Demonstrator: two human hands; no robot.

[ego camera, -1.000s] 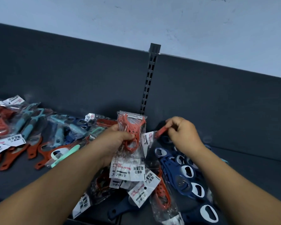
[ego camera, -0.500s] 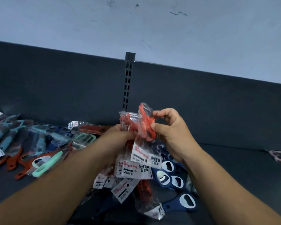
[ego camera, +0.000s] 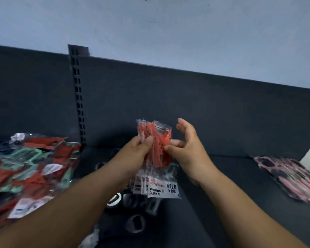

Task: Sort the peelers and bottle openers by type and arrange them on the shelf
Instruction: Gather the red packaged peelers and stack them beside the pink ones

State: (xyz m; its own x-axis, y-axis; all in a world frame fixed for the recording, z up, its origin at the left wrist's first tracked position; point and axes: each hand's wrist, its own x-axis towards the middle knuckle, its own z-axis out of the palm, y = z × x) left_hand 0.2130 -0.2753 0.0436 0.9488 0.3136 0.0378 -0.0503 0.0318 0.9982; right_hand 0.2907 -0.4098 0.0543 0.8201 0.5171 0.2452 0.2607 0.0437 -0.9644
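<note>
We are gripping a bunch of bagged red peelers (ego camera: 156, 138) in our left hand (ego camera: 140, 149), fingers curled round it, above the shelf (ego camera: 222, 185); about four white labels are hanging below, though blur is hiding the exact count; our right hand (ego camera: 188, 149) is pinching the bunch's right edge with thumb and lower fingers, upper fingers spread; one mixed pile (ego camera: 29, 167) is lying left, one pink pile (ego camera: 290, 178) right

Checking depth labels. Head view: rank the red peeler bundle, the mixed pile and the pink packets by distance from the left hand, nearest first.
1. red peeler bundle: centre, gripped in the left hand.
2. mixed pile: to the hand's left.
3. pink packets: far right, beyond the right hand.
</note>
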